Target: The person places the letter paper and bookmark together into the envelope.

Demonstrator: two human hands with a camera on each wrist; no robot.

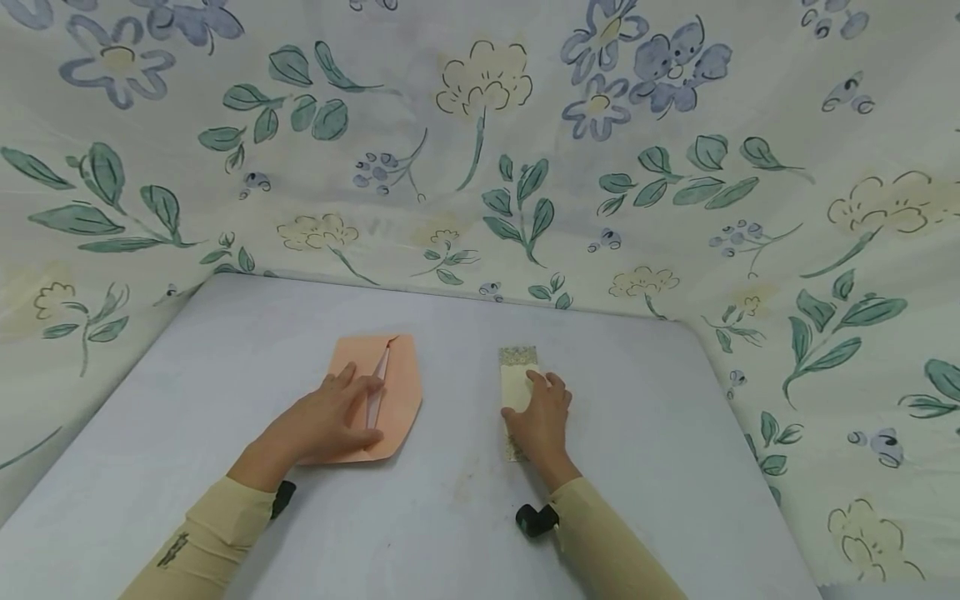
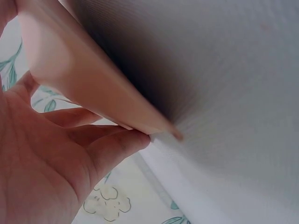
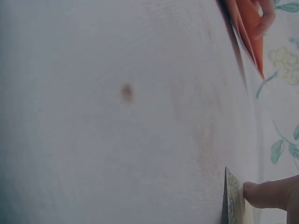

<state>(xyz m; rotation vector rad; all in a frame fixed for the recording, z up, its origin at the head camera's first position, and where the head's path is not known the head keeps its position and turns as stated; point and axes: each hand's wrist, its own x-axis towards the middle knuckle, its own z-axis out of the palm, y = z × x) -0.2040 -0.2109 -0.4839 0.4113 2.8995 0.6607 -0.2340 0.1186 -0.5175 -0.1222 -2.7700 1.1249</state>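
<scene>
Nearest, on the near side of the peach envelope (image 1: 405, 392), two tan sleeves (image 1: 611, 542) reach over the white tabletop (image 1: 450, 533), with a small black object (image 1: 534, 522) at the right wrist and another partly hidden at the left. Faint brownish smudges (image 1: 467, 479) mark the tabletop to the right of the envelope. The left hand (image 1: 322, 425) lies over the envelope itself, its fingers spread wide, thumb apart from forefinger, touching the paper beside a long, narrow gap where a paler surface shows. In the left wrist view a dark shadow runs along one of the envelope's edges. To the right of the envelope, well apart from it, the right hand (image 1: 546, 417) grips a pale yellow strip (image 1: 517, 383) with speckled ends, the thumb on the edge facing the envelope. Beyond the envelope, past the tabletop's far edge, rises a white cloth (image 1: 420, 150) printed with leaves and flowers.
</scene>
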